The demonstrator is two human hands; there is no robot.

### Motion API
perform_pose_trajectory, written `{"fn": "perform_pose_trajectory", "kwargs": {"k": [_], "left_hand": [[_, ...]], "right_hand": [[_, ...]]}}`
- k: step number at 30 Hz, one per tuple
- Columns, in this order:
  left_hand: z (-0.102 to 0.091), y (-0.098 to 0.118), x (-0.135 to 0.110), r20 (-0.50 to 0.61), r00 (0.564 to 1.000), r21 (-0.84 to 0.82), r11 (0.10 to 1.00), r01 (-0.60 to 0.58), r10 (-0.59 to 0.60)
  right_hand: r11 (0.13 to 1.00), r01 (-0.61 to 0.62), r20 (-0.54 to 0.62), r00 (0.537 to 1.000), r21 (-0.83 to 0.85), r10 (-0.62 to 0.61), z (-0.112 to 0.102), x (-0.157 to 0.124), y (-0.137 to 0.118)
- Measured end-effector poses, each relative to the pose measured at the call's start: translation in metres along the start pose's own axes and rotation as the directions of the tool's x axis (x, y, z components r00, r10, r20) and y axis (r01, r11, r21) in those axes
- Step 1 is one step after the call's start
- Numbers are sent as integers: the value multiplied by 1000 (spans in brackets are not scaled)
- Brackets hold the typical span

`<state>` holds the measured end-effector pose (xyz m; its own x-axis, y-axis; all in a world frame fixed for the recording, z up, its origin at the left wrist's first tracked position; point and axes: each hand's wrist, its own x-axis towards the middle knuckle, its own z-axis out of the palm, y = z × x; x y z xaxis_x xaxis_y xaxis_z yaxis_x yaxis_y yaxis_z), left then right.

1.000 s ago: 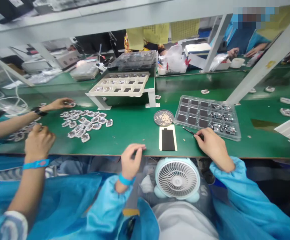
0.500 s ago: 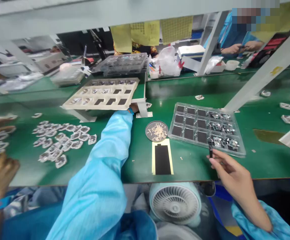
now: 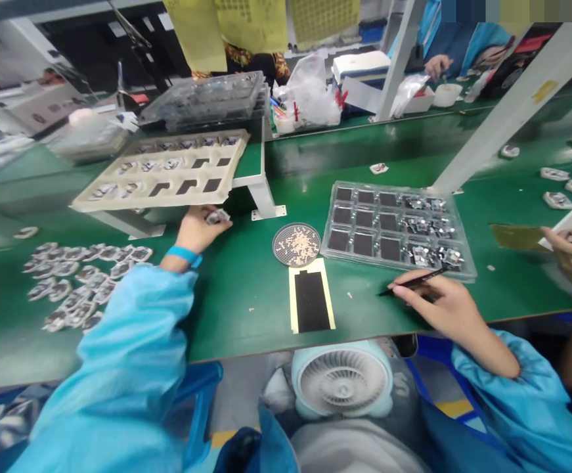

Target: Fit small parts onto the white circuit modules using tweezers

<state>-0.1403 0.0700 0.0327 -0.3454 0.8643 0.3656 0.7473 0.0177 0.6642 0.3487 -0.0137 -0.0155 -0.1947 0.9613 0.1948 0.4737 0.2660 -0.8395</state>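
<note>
Left hand pulled back from under the raised tray, now pinching one small foil part over the desk. Right hand grips tweezers beside the clear tray. Pickup step, I judge; next needs the part brought near the tweezers.

Bare hands, light blue work smock

Both arms wear loose, shiny light blue sleeves gathered with elastic at the cuffs. The left hand has a bright blue band around the wrist, just above the cuff; the right hand is bare, no glove or band showing.
</note>
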Motion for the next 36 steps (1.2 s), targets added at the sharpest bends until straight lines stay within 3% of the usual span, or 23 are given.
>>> {"fn": "perform_pose_trajectory", "kwargs": {"k": [3, 5, 8, 12, 16, 20, 25, 31, 36], "left_hand": [[-18, -4, -32, 158, 980, -55, 990, 129, -119], [-18, 6, -45, 302, 942, -147, 969, 200, -149], [-1, 33, -55, 461, 884, -293, 927, 233, -77], [32, 68, -67, 610, 792, -430, 848, 311, 19], [53, 80, -87, 608, 794, -530, 755, 386, 22], [55, 77, -107, 596, 803, -567, 723, 396, 27], [56, 68, -122, 636, 771, -490, 776, 397, 6], [55, 60, -127, 623, 773, -406, 894, 190, 118], [52, 60, -128, 621, 773, -378, 914, 151, 129]], "right_hand": [[997, 75, 43, 996, -28, -73, 5, 16, -14], [991, 133, 87, 987, -6, -132, 16, 32, -30], [976, 208, 149, 965, 58, -215, 42, 60, -56], [935, 323, 251, 902, 147, -352, 79, 94, -74], [906, 396, 265, 867, 146, -422, 99, 109, -71], [888, 439, 241, 855, 133, -459, 103, 109, -62], [892, 434, 233, 861, 123, -452, 103, 109, -58], [882, 459, 255, 845, 106, -470, 103, 110, -60], [889, 444, 268, 848, 109, -456, 102, 110, -61]]}}
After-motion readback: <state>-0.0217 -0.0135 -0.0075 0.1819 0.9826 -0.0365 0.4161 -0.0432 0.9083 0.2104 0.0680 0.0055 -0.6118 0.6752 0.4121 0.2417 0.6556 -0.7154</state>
